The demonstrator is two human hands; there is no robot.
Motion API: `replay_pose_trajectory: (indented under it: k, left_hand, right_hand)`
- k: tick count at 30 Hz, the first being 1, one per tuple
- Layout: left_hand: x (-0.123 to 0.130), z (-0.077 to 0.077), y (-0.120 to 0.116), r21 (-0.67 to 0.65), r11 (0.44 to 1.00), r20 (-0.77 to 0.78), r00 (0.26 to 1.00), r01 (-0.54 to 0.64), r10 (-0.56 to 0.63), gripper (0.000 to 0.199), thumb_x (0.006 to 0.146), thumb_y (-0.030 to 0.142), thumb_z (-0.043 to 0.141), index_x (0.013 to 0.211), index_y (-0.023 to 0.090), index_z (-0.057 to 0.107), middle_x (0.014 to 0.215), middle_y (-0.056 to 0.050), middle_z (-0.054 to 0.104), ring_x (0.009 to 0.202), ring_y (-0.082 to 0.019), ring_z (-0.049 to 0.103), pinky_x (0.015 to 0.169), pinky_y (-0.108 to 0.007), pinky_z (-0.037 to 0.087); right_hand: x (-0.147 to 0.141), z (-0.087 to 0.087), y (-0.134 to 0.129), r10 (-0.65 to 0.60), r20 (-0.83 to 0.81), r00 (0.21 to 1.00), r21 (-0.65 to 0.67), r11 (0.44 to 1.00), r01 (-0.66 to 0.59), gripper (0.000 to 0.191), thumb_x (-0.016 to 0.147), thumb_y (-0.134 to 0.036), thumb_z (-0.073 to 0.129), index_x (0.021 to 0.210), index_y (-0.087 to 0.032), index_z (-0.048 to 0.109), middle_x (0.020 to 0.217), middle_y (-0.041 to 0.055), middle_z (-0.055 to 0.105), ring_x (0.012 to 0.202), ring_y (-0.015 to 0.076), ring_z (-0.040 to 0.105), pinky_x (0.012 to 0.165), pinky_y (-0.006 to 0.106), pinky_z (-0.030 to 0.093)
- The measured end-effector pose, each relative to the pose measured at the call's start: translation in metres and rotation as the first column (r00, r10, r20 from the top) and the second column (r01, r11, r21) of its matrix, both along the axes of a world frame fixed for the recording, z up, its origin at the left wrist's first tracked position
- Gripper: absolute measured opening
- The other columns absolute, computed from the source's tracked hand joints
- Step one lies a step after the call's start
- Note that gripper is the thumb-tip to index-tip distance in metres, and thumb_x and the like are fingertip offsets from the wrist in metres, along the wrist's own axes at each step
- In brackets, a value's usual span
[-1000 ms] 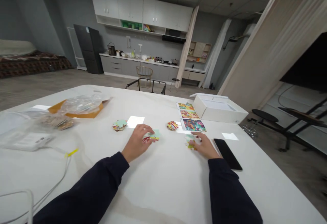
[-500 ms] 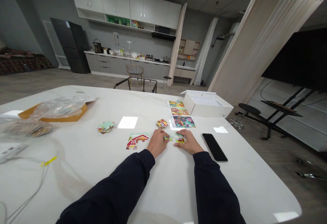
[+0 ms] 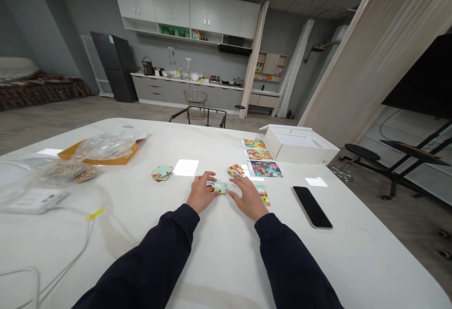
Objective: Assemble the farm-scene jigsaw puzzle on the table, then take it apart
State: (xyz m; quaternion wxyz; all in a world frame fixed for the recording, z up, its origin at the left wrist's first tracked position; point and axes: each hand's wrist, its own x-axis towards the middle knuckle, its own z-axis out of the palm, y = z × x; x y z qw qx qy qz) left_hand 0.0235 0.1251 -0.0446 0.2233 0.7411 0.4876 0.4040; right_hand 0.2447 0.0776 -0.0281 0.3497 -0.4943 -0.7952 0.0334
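Glossy, smooth white counter (image 3: 226, 262); matt puzzle pieces (image 3: 220, 187), probably printed cardboard; crinkled clear plastic bag (image 3: 106, 145) on a brown paper envelope (image 3: 102, 160); glassy black phone (image 3: 312, 207); matt white card box (image 3: 300, 148); soft dark cloth sleeves (image 3: 148, 257).

Jigsaw pieces, flat on the desk (image 3: 183, 205)

A mint piece (image 3: 219, 187) touches a red-patterned piece (image 3: 211, 187) between the left hand (image 3: 202, 193) and right hand (image 3: 249, 198); a lone piece (image 3: 262, 194) lies right of them, a mint stack (image 3: 162, 173) and a red stack (image 3: 235, 170) beyond.
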Motion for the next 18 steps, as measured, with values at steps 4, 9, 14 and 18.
replay_pose_trajectory:
  k: [4, 9, 14, 18]
  left_hand:
    - [0.003, -0.002, 0.002, -0.002, 1.000, -0.045, 0.999, 0.003, -0.004, 0.056, 0.066, 0.017, 0.089, 0.113, 0.026, 0.061, 0.105, -0.005, 0.074, 0.113, -0.032, 0.061, 0.099, -0.052, 0.050]
    - [-0.014, 0.005, -0.006, 0.033, 0.998, -0.140, 0.989, 0.044, -0.039, 0.063, 0.058, 0.013, 0.092, 0.113, 0.026, 0.064, 0.113, -0.006, 0.072, 0.116, -0.034, 0.059, 0.101, -0.050, 0.050]
    - [-0.037, 0.011, -0.017, 0.017, 0.993, -0.234, 0.966, 0.114, -0.107, 0.050, 0.067, 0.014, 0.088, 0.111, 0.026, 0.066, 0.108, -0.004, 0.073, 0.108, -0.030, 0.061, 0.095, -0.045, 0.049]
    - [-0.039, 0.012, -0.020, -0.025, 0.991, -0.273, 0.953, 0.128, -0.130, 0.040, 0.073, 0.017, 0.085, 0.109, 0.024, 0.068, 0.107, -0.003, 0.073, 0.106, -0.028, 0.060, 0.094, -0.042, 0.047]
  right_hand:
    - [-0.037, -0.009, 0.008, 0.035, 0.046, 0.998, -0.052, 0.998, -0.033, 0.031, 0.098, -0.022, 0.059, 0.127, -0.023, 0.067, 0.122, 0.0102, 0.071, 0.117, 0.0288, 0.061, 0.101, 0.047, 0.050]
    - [-0.030, -0.013, 0.011, 0.000, 0.089, 0.996, -0.100, 0.995, 0.009, 0.025, 0.097, -0.017, 0.059, 0.118, -0.023, 0.071, 0.120, 0.0093, 0.072, 0.114, 0.0283, 0.062, 0.097, 0.046, 0.050]
    - [-0.025, -0.009, 0.009, 0.012, 0.107, 0.994, -0.125, 0.992, 0.002, 0.030, 0.097, -0.015, 0.056, 0.121, -0.024, 0.072, 0.122, 0.0100, 0.070, 0.117, 0.0275, 0.061, 0.102, 0.046, 0.049]
    - [-0.026, -0.009, 0.008, -0.005, 0.120, 0.993, -0.134, 0.991, 0.021, 0.030, 0.097, -0.016, 0.058, 0.122, -0.024, 0.073, 0.124, 0.0106, 0.070, 0.120, 0.0274, 0.060, 0.104, 0.045, 0.048]
